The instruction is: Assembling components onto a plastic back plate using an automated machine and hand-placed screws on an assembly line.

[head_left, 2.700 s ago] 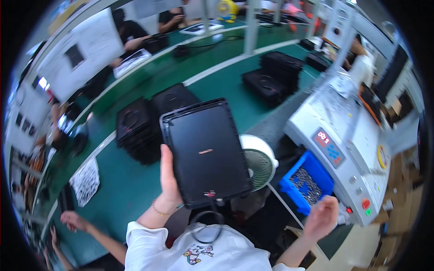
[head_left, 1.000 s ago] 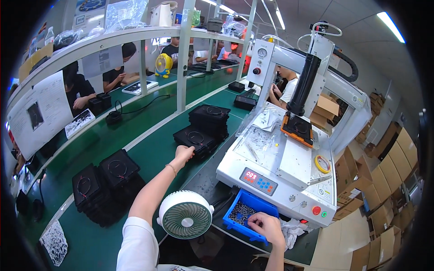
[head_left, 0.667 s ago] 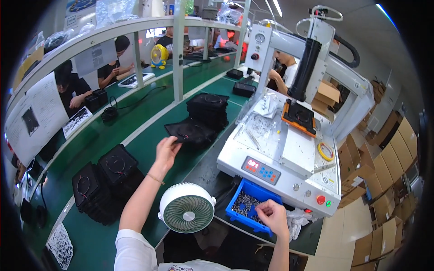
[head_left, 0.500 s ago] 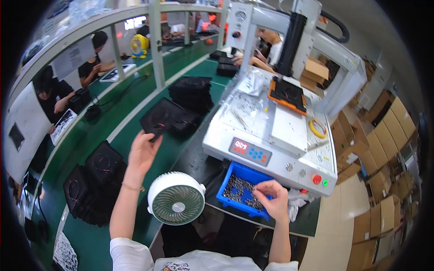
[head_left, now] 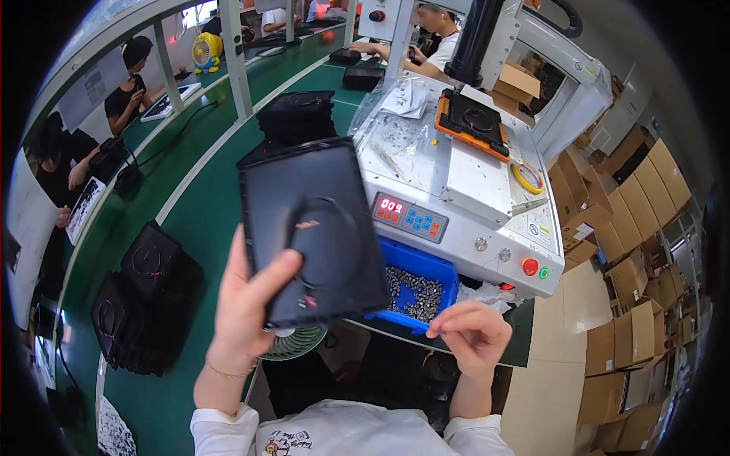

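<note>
My left hand (head_left: 245, 300) grips a flat black rectangular plastic panel (head_left: 323, 178) by its near left edge, thumb on the face. A thin black cable and small reddish wire ends show on that face, partly blurred. The panel is lifted and tilted over the bench, hiding part of the blue bin (head_left: 417, 256) and the fan. My right hand (head_left: 473, 334) is closed in a pinch at the bin's near right corner; what sits between its fingertips, if anything, is too small to tell. Small metal parts (head_left: 424, 302) lie in the bin.
A white press machine (head_left: 475, 251) holds another black panel (head_left: 477, 118) in an orange fixture. Stacked black panels (head_left: 296, 114) and more panels (head_left: 148, 262) stand on the green bench. A fan (head_left: 293, 346) sits close to me. Co-workers sit beyond; cardboard boxes line the right.
My left hand has lifted the black panel off the pile and brought it nearer, over the fan and bin. My right hand stays pinched, moving slightly from above the bin to its near corner.
</note>
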The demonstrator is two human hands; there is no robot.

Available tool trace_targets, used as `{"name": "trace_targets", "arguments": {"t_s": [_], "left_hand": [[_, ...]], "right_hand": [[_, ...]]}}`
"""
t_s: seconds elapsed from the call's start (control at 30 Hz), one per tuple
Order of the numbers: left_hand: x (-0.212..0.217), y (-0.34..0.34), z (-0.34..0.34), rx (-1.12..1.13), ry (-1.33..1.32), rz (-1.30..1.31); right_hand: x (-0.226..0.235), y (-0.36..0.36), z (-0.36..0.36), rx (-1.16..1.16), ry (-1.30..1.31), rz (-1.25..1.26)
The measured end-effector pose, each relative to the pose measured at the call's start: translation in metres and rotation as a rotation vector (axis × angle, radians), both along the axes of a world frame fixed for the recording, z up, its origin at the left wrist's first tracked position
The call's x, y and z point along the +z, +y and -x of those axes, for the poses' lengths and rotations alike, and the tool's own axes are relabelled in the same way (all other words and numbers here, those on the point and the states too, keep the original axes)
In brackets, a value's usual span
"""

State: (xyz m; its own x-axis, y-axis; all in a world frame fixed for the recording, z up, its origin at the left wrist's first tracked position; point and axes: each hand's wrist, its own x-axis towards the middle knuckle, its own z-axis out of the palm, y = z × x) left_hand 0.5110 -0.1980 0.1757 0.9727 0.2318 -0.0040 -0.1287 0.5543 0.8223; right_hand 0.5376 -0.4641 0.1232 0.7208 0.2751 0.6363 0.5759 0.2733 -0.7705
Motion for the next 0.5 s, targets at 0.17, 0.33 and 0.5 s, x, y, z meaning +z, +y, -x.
{"name": "trace_targets", "arguments": {"t_s": [0.17, 0.33, 0.5], "left_hand": [[-0.020, -0.034, 0.010, -0.061, -0.083, -0.146], [-0.038, -0.047, 0.014, -0.124, -0.137, -0.189], [-0.044, -0.043, 0.011, -0.133, -0.116, -0.177]], "right_hand": [[0.025, 0.017, 0.014, -0.196, -0.308, 0.330], [0.023, 0.029, 0.014, -0.261, -0.543, 0.615], [0.021, 0.028, 0.015, -0.239, -0.524, 0.665]]}}
